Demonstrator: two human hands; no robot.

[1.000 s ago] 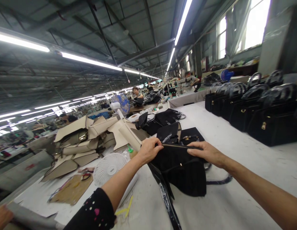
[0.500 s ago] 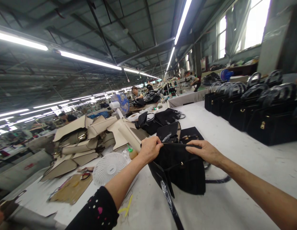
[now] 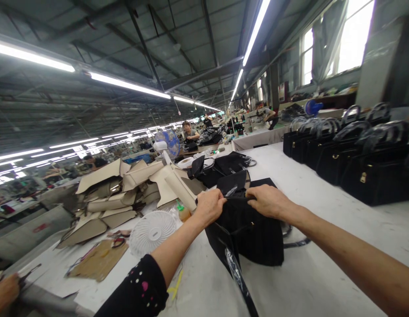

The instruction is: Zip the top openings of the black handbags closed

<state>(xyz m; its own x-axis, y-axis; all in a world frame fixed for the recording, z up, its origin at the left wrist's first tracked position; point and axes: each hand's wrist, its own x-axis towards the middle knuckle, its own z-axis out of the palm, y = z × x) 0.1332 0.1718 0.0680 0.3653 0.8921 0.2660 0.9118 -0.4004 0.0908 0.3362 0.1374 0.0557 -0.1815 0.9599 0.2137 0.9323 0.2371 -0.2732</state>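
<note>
Two hands on one black bag, standing on the white table straight ahead. Left hand curled shut over the bag's top edge at its left end, fingers folded down over the rim. Right hand closed on the same top edge at the right end, knuckles up, thumb side toward the left hand; both hands close together, a short gap of black rim between. Plastic-wrapped strap hanging down from the bag's left side toward the near table edge. Thin black strap lying flat on the table just right of the bag.

Behind the bag, touching or nearly so: more black bag pieces in a loose heap. Left of the bag: small white fan lying face up, an orange-topped bottle just beside the left wrist, a pile of beige bag panels farther left. Along the right: row of finished black handbags, upright, handles up, well apart from the hands. Bottom left corner: another person's hand at the table edge. Blue standing fan farther back.
</note>
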